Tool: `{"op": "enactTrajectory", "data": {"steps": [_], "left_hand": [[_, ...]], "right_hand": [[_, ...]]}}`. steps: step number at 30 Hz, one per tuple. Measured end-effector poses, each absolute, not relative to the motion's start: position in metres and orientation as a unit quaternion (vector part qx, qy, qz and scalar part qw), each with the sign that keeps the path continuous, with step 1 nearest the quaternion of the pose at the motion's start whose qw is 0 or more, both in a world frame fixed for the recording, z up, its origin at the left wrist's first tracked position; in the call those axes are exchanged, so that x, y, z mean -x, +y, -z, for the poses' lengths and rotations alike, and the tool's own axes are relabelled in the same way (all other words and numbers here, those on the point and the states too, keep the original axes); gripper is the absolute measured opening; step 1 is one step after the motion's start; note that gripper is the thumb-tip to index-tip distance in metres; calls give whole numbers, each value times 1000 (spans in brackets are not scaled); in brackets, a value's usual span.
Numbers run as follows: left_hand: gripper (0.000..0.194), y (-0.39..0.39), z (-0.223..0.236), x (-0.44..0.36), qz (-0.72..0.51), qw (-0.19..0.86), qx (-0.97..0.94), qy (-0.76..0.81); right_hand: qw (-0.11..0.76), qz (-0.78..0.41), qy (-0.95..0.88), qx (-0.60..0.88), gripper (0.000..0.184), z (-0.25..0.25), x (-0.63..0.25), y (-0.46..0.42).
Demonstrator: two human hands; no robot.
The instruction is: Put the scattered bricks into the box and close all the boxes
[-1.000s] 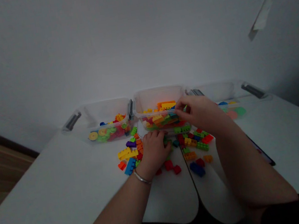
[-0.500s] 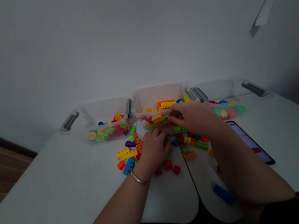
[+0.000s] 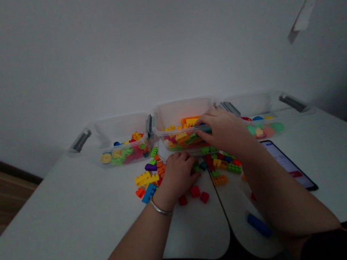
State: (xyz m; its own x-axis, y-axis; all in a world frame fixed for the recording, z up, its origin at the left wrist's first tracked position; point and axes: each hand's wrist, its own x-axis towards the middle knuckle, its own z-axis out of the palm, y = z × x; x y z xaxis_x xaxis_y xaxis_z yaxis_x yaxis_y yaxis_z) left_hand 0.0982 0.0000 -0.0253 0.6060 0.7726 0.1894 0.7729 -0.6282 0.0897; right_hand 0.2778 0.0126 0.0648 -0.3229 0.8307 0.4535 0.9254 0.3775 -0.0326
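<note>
While the head view still had both hands near mid-frame, the R hand [image 3: 225,129] had changed most: its fingers, closer together half a sec. earlier, had spread apart, thumb below the others, at the near rim of the center box [image 3: 183,107]. No pc. showed in their grip, though the far side of the hand was hidden, so a hold couldn't be ruled out. That spread looked like a release or a reach, prob. the former.

The L hand [image 3: 179,174] was approx. unchanged, palm down over the pile just below that box, fingers loosely curled & partly open by a green brick [image 3: 195,167]; couldn't tell if it gripped anything.

The loose bricks [image 3: 143,177] lay on the counter [image 3: 75,212] left & right of the L hand, w/ red cubes [image 3: 195,191] just below it and a blue brick [image 3: 258,224] apart at lower right, by the R forearm. Mixed pcs. also sat in the center box, in the mid-left box [image 3: 121,126] and in the mid-right box [image 3: 250,104]. A phone [image 3: 290,165] lay right of the R forearm.
</note>
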Motion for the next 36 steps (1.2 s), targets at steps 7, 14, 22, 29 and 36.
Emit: {"op": "enactTrajectory", "data": {"steps": [7, 14, 22, 29, 36], "left_hand": [[23, 5, 27, -98, 151, -16, 896, -418], [19, 12, 32, -96, 374, -170, 805, -428], [22, 5, 30, -97, 489, -235, 735, -406], [18, 2, 25, -93, 517, -108, 772, -353], [36, 6, 34, -96, 580, -124, 741, -315]], "right_hand": [[177, 106, -803, 558, 37, -65, -276, 12], [221, 108, -807, 536, 30, -66, -277, 10], [268, -10, -840, 471, 23, -75, -269, -3], [229, -139, -847, 459, 24, -79, -265, -5], [317, -125, -826, 448, 22, -72, -273, 1]]}}
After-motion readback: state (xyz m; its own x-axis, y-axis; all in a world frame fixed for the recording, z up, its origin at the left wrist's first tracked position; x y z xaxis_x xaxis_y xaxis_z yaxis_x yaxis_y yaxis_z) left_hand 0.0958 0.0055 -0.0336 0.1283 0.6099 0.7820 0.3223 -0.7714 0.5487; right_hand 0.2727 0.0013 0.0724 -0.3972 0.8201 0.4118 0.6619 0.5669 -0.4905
